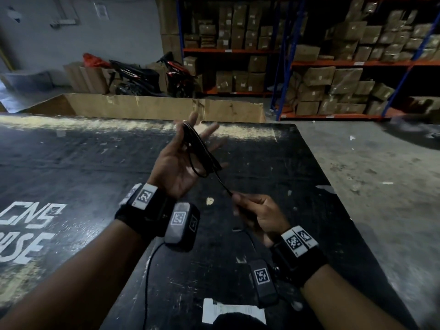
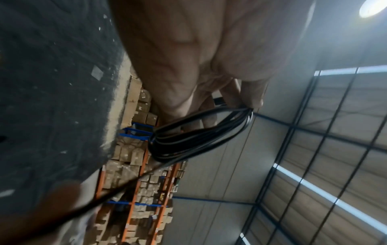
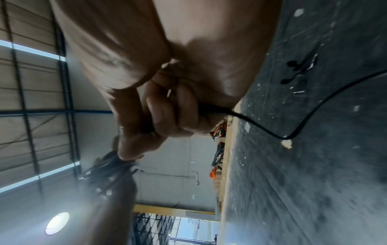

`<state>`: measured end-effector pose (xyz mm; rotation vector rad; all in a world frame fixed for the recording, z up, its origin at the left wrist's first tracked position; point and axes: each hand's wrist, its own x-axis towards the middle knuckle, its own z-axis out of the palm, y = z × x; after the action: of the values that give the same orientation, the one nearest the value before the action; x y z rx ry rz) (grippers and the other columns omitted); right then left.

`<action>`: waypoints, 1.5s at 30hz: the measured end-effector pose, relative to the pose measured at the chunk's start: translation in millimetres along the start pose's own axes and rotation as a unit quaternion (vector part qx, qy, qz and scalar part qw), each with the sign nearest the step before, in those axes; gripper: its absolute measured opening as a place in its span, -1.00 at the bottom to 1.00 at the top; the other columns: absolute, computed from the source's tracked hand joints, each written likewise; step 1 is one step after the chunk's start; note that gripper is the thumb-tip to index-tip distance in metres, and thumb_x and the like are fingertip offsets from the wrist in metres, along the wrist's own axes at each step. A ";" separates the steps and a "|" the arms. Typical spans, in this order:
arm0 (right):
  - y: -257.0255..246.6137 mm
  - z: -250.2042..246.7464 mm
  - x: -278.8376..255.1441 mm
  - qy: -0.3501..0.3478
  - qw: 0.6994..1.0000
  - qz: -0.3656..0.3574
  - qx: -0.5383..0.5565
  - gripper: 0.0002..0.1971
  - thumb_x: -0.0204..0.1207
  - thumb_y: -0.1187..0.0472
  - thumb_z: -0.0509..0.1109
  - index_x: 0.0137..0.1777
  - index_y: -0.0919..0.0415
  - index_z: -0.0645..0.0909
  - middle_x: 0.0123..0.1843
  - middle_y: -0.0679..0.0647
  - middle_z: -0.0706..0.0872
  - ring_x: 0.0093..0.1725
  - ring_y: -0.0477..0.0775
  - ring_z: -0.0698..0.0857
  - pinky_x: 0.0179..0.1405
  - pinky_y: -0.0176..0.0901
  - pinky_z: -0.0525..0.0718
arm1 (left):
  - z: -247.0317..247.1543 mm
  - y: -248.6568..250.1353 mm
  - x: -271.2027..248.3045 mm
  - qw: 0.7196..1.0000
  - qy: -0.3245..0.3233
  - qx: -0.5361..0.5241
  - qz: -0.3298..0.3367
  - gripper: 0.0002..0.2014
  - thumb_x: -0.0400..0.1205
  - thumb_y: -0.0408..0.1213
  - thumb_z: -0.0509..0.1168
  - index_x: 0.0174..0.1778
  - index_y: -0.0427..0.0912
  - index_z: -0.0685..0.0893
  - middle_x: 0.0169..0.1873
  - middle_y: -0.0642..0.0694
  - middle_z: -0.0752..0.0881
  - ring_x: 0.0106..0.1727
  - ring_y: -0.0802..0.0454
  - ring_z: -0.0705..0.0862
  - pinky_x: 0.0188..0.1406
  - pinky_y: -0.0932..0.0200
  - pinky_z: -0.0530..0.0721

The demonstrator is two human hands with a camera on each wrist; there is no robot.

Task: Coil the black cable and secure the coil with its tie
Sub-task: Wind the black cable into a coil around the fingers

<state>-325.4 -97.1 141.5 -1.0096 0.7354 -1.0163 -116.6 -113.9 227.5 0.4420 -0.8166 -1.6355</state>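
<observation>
My left hand (image 1: 177, 166) is raised palm up over the black table (image 1: 95, 163). It holds a coil of several loops of the black cable (image 1: 202, 151). In the left wrist view the thumb and a fingertip pinch the top of the cable coil (image 2: 199, 137). One taut strand runs down from the coil into my right hand (image 1: 253, 211), whose fingers are curled round it. From that fist the loose cable (image 3: 261, 126) trails down in a curve onto the table. I see no tie in any view.
The table carries white lettering (image 1: 26, 234) at the left and a white paper (image 1: 234, 313) at the near edge. Its right edge meets a concrete floor (image 1: 381, 186). Behind it are a long cardboard box (image 1: 154, 108), a motorbike (image 1: 147, 77) and shelves of cartons (image 1: 333, 67).
</observation>
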 end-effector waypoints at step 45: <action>13.8 -7.7 -8.7 -0.008 0.995 0.034 -0.090 -0.72 0.63 0.30 0.38 0.20 0.51 0.73 -0.59 -0.09 0.58 -0.68 -0.25 0.43 -0.68 -0.45 0.26 | -1.0 -11.9 -9.4 0.997 -0.060 -0.027 -0.044 -0.54 0.82 0.15 -0.03 0.60 0.23 0.50 0.69 -0.22 0.48 0.64 -0.44 0.49 0.37 -0.74 0.47</action>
<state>-330.7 -89.1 126.3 -1.1389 0.8549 -0.8938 -121.9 -104.4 216.9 0.3487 -0.8512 -1.7757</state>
